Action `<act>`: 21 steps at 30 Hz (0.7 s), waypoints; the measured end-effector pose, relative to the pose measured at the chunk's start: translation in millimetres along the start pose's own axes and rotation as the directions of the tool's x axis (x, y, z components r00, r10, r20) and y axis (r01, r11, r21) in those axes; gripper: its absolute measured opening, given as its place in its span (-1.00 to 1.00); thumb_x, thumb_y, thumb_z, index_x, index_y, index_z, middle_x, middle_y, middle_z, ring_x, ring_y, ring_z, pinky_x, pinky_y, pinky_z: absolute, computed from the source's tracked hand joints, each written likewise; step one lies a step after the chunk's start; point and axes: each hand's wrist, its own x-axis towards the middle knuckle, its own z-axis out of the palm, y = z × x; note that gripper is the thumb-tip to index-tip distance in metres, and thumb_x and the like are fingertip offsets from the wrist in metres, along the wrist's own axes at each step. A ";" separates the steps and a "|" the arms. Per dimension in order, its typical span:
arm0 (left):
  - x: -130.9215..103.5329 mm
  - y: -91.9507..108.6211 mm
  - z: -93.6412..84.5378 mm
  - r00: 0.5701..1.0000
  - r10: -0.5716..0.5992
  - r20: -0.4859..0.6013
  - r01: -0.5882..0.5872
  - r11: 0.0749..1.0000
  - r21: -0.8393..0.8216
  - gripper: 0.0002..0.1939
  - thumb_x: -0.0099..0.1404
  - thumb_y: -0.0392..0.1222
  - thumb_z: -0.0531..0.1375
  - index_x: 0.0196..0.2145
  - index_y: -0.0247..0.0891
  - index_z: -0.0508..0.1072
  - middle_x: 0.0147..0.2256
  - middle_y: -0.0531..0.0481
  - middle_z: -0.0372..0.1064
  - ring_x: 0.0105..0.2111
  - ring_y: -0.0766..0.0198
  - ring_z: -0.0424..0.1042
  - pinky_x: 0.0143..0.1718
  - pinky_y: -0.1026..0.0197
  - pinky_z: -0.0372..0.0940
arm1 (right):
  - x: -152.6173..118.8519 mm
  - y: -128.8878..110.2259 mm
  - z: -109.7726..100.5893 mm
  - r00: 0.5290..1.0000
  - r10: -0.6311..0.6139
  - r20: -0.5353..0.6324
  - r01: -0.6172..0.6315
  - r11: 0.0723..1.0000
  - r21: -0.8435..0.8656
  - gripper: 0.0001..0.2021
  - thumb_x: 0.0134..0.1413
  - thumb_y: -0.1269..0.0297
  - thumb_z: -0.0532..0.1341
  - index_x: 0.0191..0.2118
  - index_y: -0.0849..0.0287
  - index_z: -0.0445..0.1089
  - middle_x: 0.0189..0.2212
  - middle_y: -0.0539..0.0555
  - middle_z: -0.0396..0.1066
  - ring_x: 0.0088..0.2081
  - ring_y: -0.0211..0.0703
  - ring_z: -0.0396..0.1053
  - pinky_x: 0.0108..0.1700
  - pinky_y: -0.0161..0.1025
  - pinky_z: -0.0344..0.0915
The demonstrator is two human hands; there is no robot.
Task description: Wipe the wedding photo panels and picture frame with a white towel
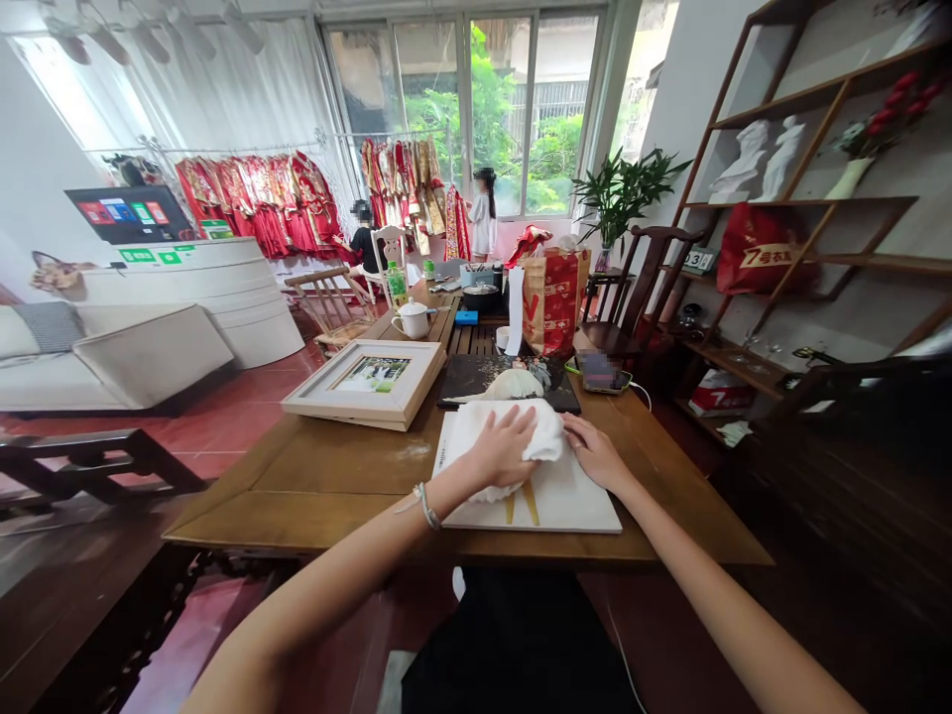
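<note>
Our left hand (507,446), fingers spread, lies flat on the fluffy white cloth (548,428) atop a flat white rectangular panel (584,501) with ochre stripes (531,504), near the edge of the brown wooden table (297,481). Our right hand (595,451), fingers close together, rests by the panel's right side (whether it grips, we cannot tell). Lopsided pressure could skid the panel.
</note>
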 end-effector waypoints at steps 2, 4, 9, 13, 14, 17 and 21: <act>0.0 -4.3 0.3 1.000 0.012 -0.010 -0.012 1.000 0.015 -0.39 0.26 -0.07 -0.04 0.22 -0.32 -0.02 0.27 -0.16 -0.24 0.22 -0.10 -0.20 0.10 -0.23 -0.08 | -0.2 -0.3 0.5 1.000 0.002 -0.011 -0.002 1.000 -0.020 -0.63 0.01 0.43 0.00 -0.09 0.17 0.42 0.01 0.15 0.36 0.10 -0.04 0.23 0.17 0.04 0.07; -9.5 1.4 1.2 0.998 0.050 -0.025 -0.049 0.998 0.038 -0.34 0.23 -0.05 -0.01 0.23 -0.33 -0.05 0.27 -0.17 -0.27 0.23 -0.15 -0.26 0.10 -0.28 -0.11 | -0.4 0.0 0.8 1.000 -0.001 -0.014 0.000 1.000 -0.023 -0.63 0.01 0.43 0.01 -0.10 0.14 0.42 0.01 0.13 0.37 0.10 -0.05 0.23 0.16 0.03 0.08; -58.7 39.8 3.5 0.987 0.158 -0.007 -0.157 0.986 0.048 -0.20 0.15 0.04 0.03 0.26 -0.29 -0.16 0.28 -0.18 -0.32 0.23 -0.20 -0.36 0.11 -0.30 -0.19 | -0.9 0.8 1.3 1.000 -0.006 -0.018 0.006 1.000 -0.003 -0.62 -0.01 0.45 0.02 -0.09 0.12 0.43 0.00 0.12 0.37 0.10 -0.05 0.23 0.18 0.04 0.06; -85.7 55.3 5.0 0.982 0.186 -0.025 -0.185 0.982 0.043 -0.13 0.12 0.09 0.05 0.27 -0.23 -0.24 0.29 -0.13 -0.40 0.24 -0.18 -0.44 0.13 -0.26 -0.24 | -0.8 -0.1 2.3 0.999 0.007 -0.038 -0.007 1.000 -0.009 -0.62 0.00 0.45 0.02 -0.09 0.10 0.43 -0.01 0.10 0.38 0.10 -0.07 0.24 0.18 0.04 0.06; -85.8 53.2 5.0 0.983 0.183 -0.025 -0.182 0.983 0.036 -0.15 0.13 0.09 0.04 0.27 -0.23 -0.23 0.29 -0.12 -0.40 0.24 -0.16 -0.43 0.14 -0.24 -0.23 | -0.8 -0.4 2.4 0.999 0.005 -0.040 -0.006 1.000 -0.012 -0.62 0.00 0.45 0.02 -0.09 0.09 0.43 -0.01 0.09 0.38 0.10 -0.07 0.24 0.18 0.04 0.07; -68.8 34.4 3.1 0.988 0.153 -0.013 -0.153 0.988 0.013 -0.25 0.18 0.05 0.01 0.25 -0.25 -0.11 0.29 -0.10 -0.33 0.24 -0.12 -0.32 0.14 -0.19 -0.14 | -1.1 -0.5 2.0 1.000 -0.002 -0.031 0.002 1.000 -0.022 -0.62 0.00 0.45 0.02 -0.08 0.09 0.42 0.00 0.09 0.38 0.10 -0.08 0.24 0.18 0.04 0.07; -27.6 -0.2 0.0 0.994 0.108 -0.035 -0.108 0.994 -0.010 -0.41 0.25 -0.02 -0.02 0.20 -0.27 0.04 0.26 -0.08 -0.18 0.22 -0.07 -0.16 0.12 -0.15 -0.06 | -1.3 -0.1 1.3 1.000 -0.007 -0.017 0.007 1.000 -0.026 -0.63 0.02 0.43 0.01 -0.08 0.14 0.42 0.01 0.13 0.37 0.10 -0.06 0.23 0.17 0.03 0.09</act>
